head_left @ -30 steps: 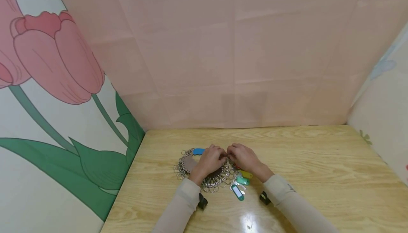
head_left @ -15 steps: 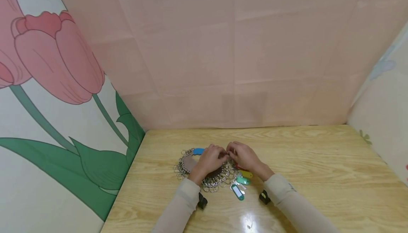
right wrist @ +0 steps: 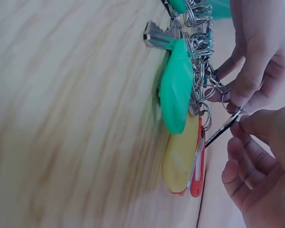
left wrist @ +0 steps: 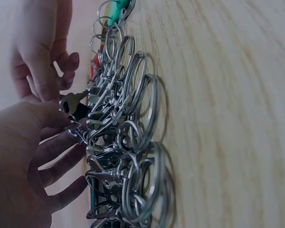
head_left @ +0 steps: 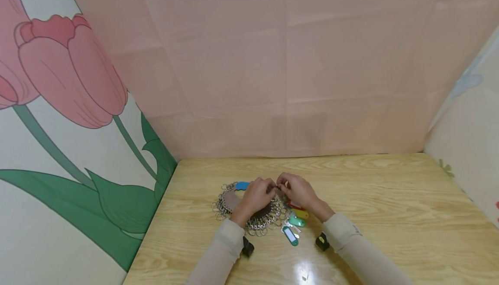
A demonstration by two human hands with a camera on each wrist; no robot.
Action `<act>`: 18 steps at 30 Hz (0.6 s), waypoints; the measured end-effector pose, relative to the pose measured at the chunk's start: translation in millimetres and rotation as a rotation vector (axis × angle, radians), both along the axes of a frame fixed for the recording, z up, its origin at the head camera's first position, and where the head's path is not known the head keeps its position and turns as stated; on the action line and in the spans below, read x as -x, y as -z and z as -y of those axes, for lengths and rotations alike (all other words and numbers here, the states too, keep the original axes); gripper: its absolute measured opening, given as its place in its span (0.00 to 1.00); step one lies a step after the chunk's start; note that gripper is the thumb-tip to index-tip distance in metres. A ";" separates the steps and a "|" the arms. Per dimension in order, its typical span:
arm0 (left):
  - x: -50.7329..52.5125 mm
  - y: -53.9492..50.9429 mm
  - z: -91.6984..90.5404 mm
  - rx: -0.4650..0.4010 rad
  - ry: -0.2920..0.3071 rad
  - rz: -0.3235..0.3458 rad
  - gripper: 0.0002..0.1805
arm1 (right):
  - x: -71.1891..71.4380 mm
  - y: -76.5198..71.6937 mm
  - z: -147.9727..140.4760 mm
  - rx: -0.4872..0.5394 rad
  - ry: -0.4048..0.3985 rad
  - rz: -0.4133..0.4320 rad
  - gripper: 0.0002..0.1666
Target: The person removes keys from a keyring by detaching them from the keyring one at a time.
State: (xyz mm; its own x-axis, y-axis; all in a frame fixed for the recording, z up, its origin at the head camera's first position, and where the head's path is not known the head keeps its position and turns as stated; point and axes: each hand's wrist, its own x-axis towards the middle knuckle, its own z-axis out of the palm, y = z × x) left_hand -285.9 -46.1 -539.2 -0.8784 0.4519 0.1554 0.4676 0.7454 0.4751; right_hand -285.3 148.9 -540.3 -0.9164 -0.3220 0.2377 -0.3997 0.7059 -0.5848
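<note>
On the table lies a brown, rounded piece [head_left: 232,199] edged with many metal clasps and split rings [left wrist: 141,99]. My left hand [head_left: 258,196] reaches over it and pinches a small split ring [right wrist: 226,98] on one clasp between thumb and fingertip. Close beside it, my right hand [head_left: 298,191] pinches a key [right wrist: 224,128] at that ring. Whether the key is threaded on the ring cannot be told. Right of the clasps lie key tags: red [head_left: 295,205], yellow [head_left: 300,213], green [head_left: 297,221] and green with a white label [head_left: 290,235]. A blue tag [head_left: 242,186] sits at the far side.
The wooden table [head_left: 390,207] meets a pink cloth-like backdrop [head_left: 249,81] at the back. A tulip-printed panel [head_left: 70,77] stands at the left and a pale one [head_left: 473,133] at the right. Black wrist devices [head_left: 247,247] hang under both sleeves.
My right hand has shifted slightly up and its wrist has turned a little, showing more of the red tag. My left hand stays almost still. The tags on the table have not moved.
</note>
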 end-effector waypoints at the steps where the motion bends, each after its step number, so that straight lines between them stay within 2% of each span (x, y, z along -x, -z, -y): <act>1: 0.0 -0.1 0.3 -0.008 -0.001 0.002 0.08 | -0.2 -0.4 0.5 0.006 0.003 0.004 0.02; 6: 0.6 -0.1 1.7 -0.010 0.007 -0.015 0.07 | -1.6 -1.7 3.3 0.001 0.017 -0.007 0.02; 10: 1.6 1.0 2.3 0.000 0.015 -0.052 0.06 | -2.7 -3.3 6.3 -0.020 0.022 -0.037 0.06; 18: 1.7 3.0 2.0 0.000 0.001 -0.082 0.06 | -4.8 -6.3 10.1 -0.007 -0.004 -0.069 0.08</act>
State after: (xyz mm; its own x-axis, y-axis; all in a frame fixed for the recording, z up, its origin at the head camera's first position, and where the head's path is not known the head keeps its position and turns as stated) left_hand -287.7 -48.1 -542.2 -0.8620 0.4532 0.2271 0.5062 0.7448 0.4348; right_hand -280.5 138.7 -534.0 -0.8968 -0.3273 0.2977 -0.4413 0.7086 -0.5505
